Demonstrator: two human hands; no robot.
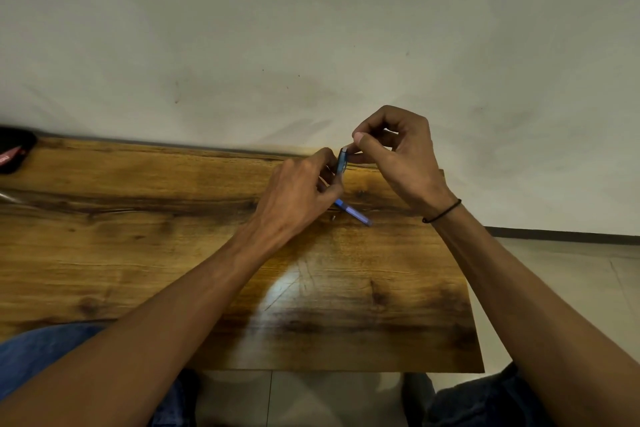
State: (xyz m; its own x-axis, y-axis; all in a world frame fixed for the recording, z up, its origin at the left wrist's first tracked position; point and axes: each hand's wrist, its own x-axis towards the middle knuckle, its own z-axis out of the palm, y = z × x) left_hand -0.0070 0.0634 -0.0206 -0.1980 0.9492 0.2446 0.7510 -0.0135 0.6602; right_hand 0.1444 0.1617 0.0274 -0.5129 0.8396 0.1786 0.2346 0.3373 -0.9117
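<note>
Left hand [298,198] curled round an upright blue pen piece [342,161] above the surface's [138,253] far edge; second blue pen part [353,212] sticking out beneath that hand, low over the wood; right hand [398,156] pinching the upright piece's top, both hands clamped on it.

No legible text, label or number anywhere

Site: plain indoor room, home or office unclear | wood-grain table [138,253] set against a bare, scuffed off-white wall [311,28] | pale tiled floor [571,288], dark skirting [561,234] | pen [353,213] in hand over table | black item [14,149] at table's left edge
</note>
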